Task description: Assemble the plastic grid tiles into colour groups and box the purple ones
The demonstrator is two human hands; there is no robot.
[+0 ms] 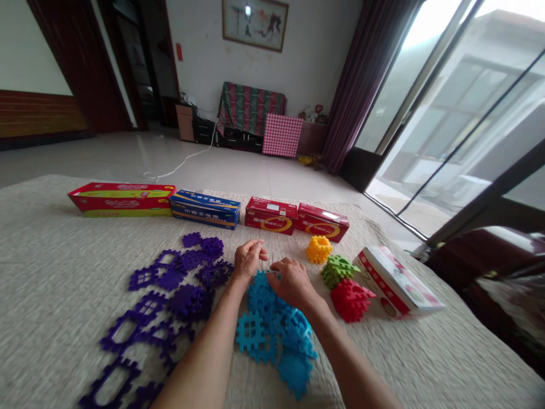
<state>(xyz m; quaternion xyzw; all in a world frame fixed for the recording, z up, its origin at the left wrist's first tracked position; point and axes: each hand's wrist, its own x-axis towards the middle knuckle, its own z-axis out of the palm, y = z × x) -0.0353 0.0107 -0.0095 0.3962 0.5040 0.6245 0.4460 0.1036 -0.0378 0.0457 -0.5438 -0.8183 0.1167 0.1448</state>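
My left hand (pixel 250 259) is just beyond the far end of a pile of light blue interlocking plastic pieces (pixel 261 298). Its fingers are curled together, and anything inside them is hidden. Close beside it, my right hand (pixel 293 279) rests over the top of the blue pile, fingers bent loosely down onto the pieces. A square blue window-shaped piece (pixel 242 335) lies at the pile's near left. Left of my forearms are scattered many purple interlocking pieces (pixel 170 278). To the right sit a yellow assembled block (pixel 319 250), green pieces (pixel 338 270) and red pieces (pixel 349 301).
Along the far edge of the quilted cover (pixel 76 272) stand a red-and-green box (pixel 123 201), a blue box (pixel 205 210) and two red boxes (pixel 271 217). A white-and-red box (pixel 400 281) lies at the right. Dark furniture (pixel 489 258) borders that side.
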